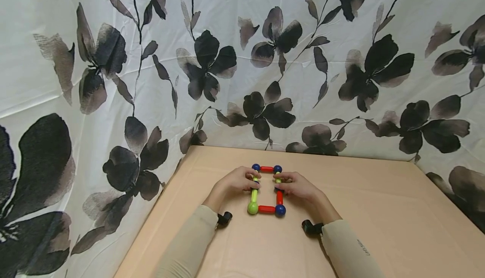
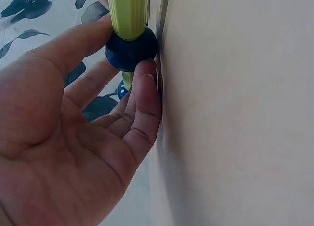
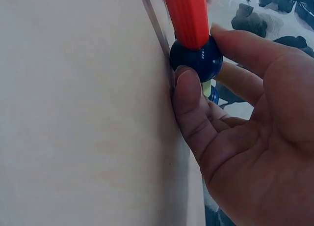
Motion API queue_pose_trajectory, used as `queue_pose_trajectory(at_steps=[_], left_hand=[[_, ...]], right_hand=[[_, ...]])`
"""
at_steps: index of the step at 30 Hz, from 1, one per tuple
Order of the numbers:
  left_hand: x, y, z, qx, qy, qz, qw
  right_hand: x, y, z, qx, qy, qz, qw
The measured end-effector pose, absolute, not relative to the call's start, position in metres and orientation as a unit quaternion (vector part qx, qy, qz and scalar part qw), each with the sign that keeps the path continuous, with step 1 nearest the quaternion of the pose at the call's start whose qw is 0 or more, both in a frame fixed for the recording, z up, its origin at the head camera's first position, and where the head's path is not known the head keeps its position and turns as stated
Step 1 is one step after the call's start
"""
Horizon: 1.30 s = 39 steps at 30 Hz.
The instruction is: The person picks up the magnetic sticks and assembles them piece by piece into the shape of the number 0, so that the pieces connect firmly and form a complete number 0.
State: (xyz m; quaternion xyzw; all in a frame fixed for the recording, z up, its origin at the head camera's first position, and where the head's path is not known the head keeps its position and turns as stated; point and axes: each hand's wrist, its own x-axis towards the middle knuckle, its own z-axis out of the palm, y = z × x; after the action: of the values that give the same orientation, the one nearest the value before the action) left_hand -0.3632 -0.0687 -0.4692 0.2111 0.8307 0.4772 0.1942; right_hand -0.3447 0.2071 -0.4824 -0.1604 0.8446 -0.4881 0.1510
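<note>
A rectangle of toy rods and balls lies on the table between the two hands. Along its near side run a green ball point(image 1: 252, 208), a red rod point(image 1: 267, 209) and a blue ball point(image 1: 280, 210). Its far side is another red rod point(image 1: 267, 169) between two blue balls. My left hand point(image 1: 236, 180) pinches the left side's middle blue ball point(image 2: 131, 51), where a yellow-green rod point(image 2: 128, 12) joins it. With thumb and fingers, my right hand point(image 1: 301, 185) grips the opposite middle blue ball point(image 3: 196, 59), attached to a red rod point(image 3: 189, 17). Fingers partly hide both far yellow-green rods.
The tan table point(image 1: 379, 219) extends around the toy on all sides. Behind it and along the left hangs a white cloth point(image 1: 235, 0) with dark flowers. A black wrist camera point(image 1: 312, 228) sits below the right wrist, and another point(image 1: 225, 219) below the left.
</note>
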Motion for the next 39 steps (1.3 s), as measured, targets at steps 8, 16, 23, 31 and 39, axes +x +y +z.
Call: queue_pose_trajectory(at_steps=[8, 16, 23, 31, 39], left_hand=[[-0.364, -0.068, -0.47, 0.221, 0.846, 0.451, 0.178], [-0.364, -0.064, -0.47, 0.229, 0.856, 0.434, 0.161], [-0.362, -0.065, -0.47, 0.233, 0.857, 0.432, 0.159], [-0.363, -0.067, -0.472, 0.231, 0.854, 0.439, 0.16], [-0.362, -0.068, -0.471, 0.238, 0.852, 0.437, 0.163]], right_hand=[[-0.344, 0.199, -0.483, -0.141, 0.866, -0.461, 0.136], [-0.343, 0.197, -0.481, -0.131, 0.869, -0.459, 0.132], [-0.343, 0.197, -0.481, -0.13, 0.871, -0.457, 0.129], [-0.342, 0.196, -0.481, -0.125, 0.866, -0.465, 0.133], [-0.342, 0.195, -0.481, -0.125, 0.868, -0.461, 0.133]])
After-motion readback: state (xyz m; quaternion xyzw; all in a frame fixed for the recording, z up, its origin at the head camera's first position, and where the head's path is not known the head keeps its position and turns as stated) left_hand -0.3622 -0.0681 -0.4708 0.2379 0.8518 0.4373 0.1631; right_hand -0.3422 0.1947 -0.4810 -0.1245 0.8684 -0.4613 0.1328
